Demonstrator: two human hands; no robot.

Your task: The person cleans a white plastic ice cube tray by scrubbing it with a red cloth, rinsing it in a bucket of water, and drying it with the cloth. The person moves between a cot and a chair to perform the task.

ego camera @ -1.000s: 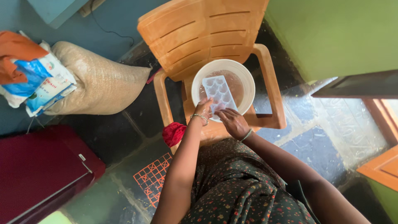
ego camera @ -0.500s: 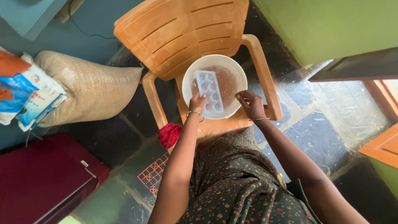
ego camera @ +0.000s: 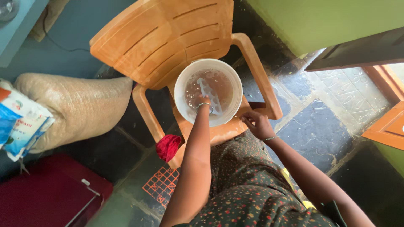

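A white bucket (ego camera: 182,80) of water stands on the seat of an orange plastic chair (ego camera: 160,38). My left hand (ego camera: 201,101) reaches into the bucket and grips the near end of a pale ice tray (ego camera: 210,93), which is tilted on edge and dipped into the water. My right hand (ego camera: 256,124) is outside the bucket at the chair's front right edge, fingers loosely curled with nothing in them. Both wrists wear thin bangles.
A red cloth (ego camera: 168,146) hangs at the chair's front left. A tan sack (ego camera: 71,105) and a blue-white bag (ego camera: 21,122) lie at left, a dark red box (ego camera: 46,193) below them. A green wall (ego camera: 315,21) and wooden door frame (ego camera: 385,126) stand at right.
My left hand has tipped the ice tray from flat on the bucket to on edge in the water. My right hand let go of the tray and moved back to the chair's edge.
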